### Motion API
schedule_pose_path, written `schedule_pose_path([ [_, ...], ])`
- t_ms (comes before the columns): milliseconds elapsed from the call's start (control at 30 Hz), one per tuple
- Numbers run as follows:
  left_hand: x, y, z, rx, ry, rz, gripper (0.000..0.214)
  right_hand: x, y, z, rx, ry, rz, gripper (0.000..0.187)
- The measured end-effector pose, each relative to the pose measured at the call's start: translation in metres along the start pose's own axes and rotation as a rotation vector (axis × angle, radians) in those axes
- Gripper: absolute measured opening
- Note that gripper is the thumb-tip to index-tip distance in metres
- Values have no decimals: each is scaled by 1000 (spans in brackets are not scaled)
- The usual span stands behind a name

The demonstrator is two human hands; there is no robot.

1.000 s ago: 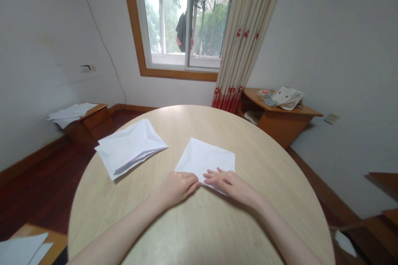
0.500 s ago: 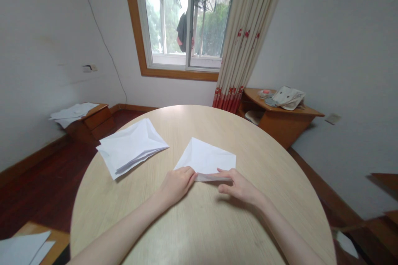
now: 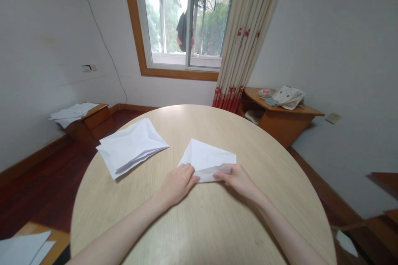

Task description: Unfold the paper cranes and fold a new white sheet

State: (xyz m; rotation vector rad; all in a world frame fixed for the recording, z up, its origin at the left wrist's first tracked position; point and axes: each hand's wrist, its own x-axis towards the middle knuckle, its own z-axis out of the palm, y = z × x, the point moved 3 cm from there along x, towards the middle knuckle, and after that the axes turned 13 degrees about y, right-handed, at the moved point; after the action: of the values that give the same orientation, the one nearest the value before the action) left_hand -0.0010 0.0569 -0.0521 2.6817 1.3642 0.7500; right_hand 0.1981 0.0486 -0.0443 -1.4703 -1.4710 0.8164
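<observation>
A white sheet of paper (image 3: 207,155) lies on the round wooden table (image 3: 199,223), with a strip along its near edge folded up. My left hand (image 3: 179,182) presses on the near left corner, its fingers together and the thumb along the fold. At the right end of the strip, my right hand (image 3: 238,178) pinches the folded edge between thumb and fingers; the fingertips are partly behind the paper. Left of the sheet rests a stack of folded white papers (image 3: 132,143), touched by neither hand.
Beyond the table stand a small wooden cabinet with papers (image 3: 96,122) at left and a corner shelf (image 3: 280,126) with a cloth bag (image 3: 287,97) at right. More sheets (image 3: 23,248) lie on a wooden surface at lower left. A curtain (image 3: 245,37) hangs beside the window.
My right thumb has closed onto the folded strip, which now stands up wider. The left thumb has moved right along the fold. The paper stack has not moved.
</observation>
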Motion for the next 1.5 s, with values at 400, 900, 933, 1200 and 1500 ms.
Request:
schedule_pose_path([
  [400,-1,-4,3,27,33,5,23,5,6,-12,-455,212,-70,18],
  [900,-4,9,6,-46,56,76,18,-10,-1,11,-791,373,-688,48],
  [933,-5,10,7,-77,63,76,17,-11,-2,14,-819,351,-707,43],
  [1200,-7,17,0,-129,51,123,18,-14,-3,21,-857,276,-733,21],
  [1500,-8,20,-10,-130,-23,294,23,-13,-6,20,-859,264,-697,15],
])
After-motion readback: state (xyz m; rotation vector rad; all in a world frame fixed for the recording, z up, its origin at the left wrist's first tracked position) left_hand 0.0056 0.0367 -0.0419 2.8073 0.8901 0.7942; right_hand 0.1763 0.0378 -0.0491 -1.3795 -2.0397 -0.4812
